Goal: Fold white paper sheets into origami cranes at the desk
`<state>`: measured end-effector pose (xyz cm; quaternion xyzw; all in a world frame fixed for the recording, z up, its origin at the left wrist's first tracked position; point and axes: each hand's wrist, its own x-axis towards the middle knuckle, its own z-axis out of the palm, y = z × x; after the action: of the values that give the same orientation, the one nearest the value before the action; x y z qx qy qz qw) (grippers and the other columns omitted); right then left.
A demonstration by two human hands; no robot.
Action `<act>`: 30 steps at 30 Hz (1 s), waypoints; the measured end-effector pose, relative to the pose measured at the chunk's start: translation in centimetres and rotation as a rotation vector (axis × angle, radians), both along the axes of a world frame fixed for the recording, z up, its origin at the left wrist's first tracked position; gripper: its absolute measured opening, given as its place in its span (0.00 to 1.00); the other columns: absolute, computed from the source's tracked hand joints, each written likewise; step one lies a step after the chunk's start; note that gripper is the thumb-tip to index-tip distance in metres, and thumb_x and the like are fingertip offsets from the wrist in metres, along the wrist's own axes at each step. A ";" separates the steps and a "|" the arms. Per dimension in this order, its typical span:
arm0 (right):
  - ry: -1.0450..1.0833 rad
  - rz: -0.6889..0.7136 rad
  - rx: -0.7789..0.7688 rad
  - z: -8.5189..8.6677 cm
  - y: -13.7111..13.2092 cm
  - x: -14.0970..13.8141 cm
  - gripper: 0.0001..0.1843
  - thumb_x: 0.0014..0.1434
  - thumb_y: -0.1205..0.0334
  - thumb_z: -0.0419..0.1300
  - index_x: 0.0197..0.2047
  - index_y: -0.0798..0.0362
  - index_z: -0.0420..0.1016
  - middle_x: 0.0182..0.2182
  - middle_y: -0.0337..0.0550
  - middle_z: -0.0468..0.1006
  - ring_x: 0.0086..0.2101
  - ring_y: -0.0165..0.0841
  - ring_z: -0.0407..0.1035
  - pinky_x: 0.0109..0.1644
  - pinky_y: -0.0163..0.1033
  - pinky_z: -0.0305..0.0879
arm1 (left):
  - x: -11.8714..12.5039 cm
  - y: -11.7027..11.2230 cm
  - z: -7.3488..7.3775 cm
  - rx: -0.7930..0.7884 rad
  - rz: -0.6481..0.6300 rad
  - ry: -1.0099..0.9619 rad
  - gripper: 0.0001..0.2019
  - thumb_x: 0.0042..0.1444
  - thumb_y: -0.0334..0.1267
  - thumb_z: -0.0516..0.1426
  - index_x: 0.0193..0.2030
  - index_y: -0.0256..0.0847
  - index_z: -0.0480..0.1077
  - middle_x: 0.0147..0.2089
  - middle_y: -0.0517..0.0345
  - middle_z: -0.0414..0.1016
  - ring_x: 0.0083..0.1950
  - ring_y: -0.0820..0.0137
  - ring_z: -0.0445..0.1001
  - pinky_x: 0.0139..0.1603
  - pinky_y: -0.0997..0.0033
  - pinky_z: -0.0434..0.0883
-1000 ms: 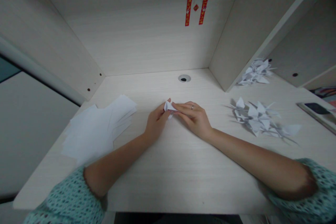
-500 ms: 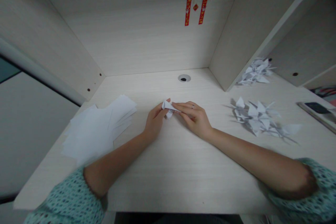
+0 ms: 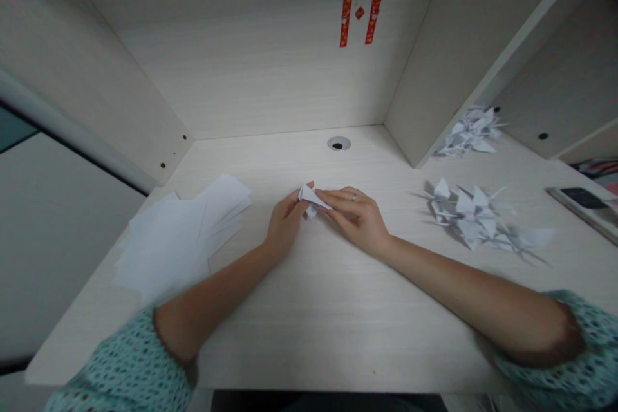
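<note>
Folded white paper: small pointed piece, held between the hands near the middle of the laminate desk; contact with the surface cannot be told.
Left hand: fingers closed; the paper is pinched at its left side between thumb and fingertips.
Right hand: fingers kept together and extended, tips laid on the paper's right point; whether it is gripped cannot be told.
Hold: the paper is worked at the fingertips, with the palms kept apart, so that the folds are left in view.
Front edge: forearms are rested across the desk, teal patterned sleeves lying near it.
Left edge: white paper sheets are stacked just beside the left forearm.
Right edge: paper cranes are piled well apart from the right hand; a smartphone lies farther out.
Back edge: a cable grommet is set near it.
</note>
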<state>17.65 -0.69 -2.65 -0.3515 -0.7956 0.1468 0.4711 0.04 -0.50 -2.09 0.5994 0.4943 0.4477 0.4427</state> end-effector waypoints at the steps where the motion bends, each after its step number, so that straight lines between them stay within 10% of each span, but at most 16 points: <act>1: 0.005 -0.005 0.004 0.1 0.0 0.0 0.17 0.61 0.63 0.58 0.53 0.42 0.74 0.48 0.42 0.80 0.42 0.36 0.74 0.48 0.47 0.69 | 0.0 0.0 0.0 -0.002 0.000 0.001 0.23 0.57 0.44 0.53 0.57 0.38 0.69 0.41 0.56 0.78 0.44 0.66 0.72 0.45 0.68 0.68; 30: -0.029 -0.008 0.026 0.4 -0.5 -0.2 0.19 0.61 0.63 0.57 0.56 0.44 0.72 0.49 0.44 0.79 0.43 0.37 0.74 0.48 0.47 0.69 | -0.1 0.3 -0.4 -0.028 0.027 -0.119 0.21 0.53 0.41 0.55 0.53 0.38 0.73 0.42 0.56 0.79 0.45 0.65 0.73 0.47 0.66 0.68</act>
<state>17.45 -1.14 -2.25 -0.3505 -0.8027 0.1294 0.4648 -0.04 -0.15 -2.50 0.5587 0.4815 0.4814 0.4736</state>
